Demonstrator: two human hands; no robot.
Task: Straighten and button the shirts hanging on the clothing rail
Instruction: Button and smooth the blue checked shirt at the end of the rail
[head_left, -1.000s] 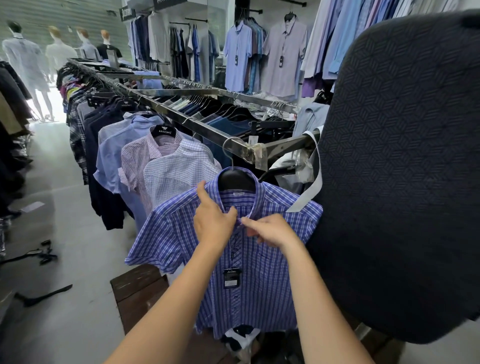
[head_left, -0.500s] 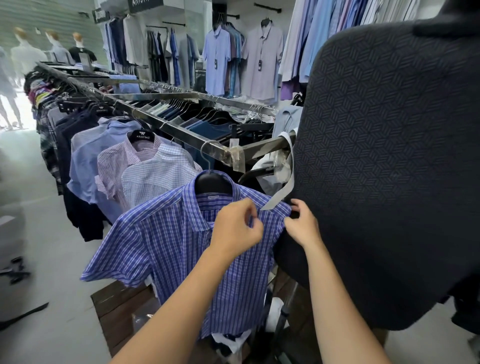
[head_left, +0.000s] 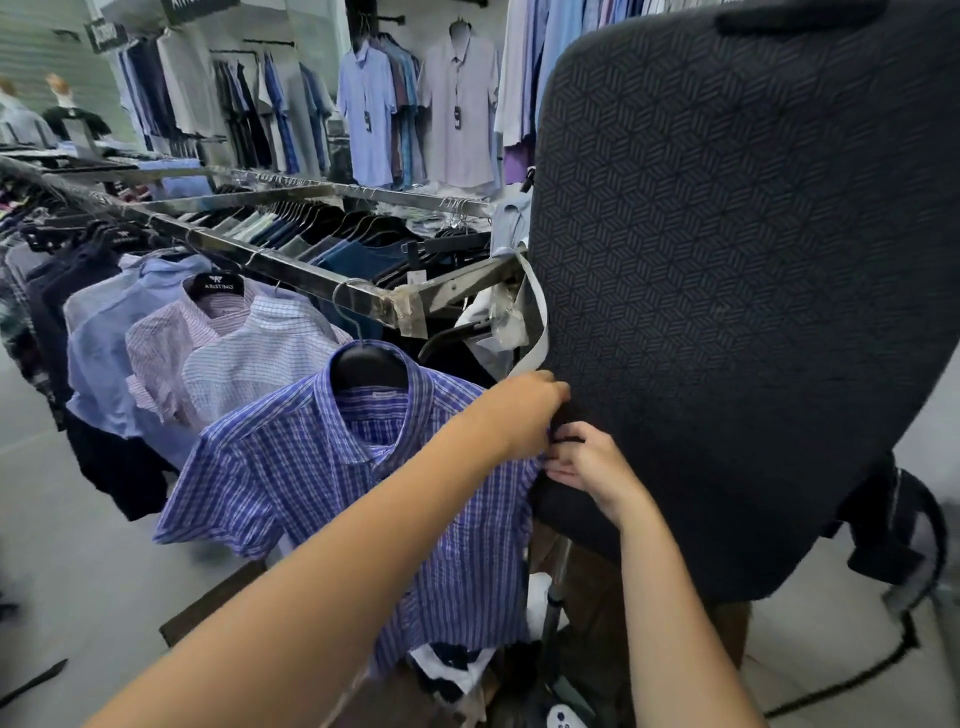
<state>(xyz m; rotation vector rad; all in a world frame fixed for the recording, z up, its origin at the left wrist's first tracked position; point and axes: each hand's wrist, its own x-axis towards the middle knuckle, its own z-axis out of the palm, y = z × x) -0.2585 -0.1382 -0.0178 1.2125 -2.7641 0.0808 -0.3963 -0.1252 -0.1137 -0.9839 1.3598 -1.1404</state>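
Gripping one checked shirt (head_left: 322, 467), left hand (head_left: 524, 410), right hand (head_left: 587, 462)

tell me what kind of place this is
Most likely a clothing shop: a long metal rail packed with shirts on hangers, such as the blue checked shirt in front, tagged shirts displayed on the back wall, and mannequins at far left.

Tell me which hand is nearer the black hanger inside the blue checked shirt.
Left. The left hand is on the shoulder of the blue checked shirt, just right of the black hanger; the right hand is farther right and lower, at the shirt's edge.
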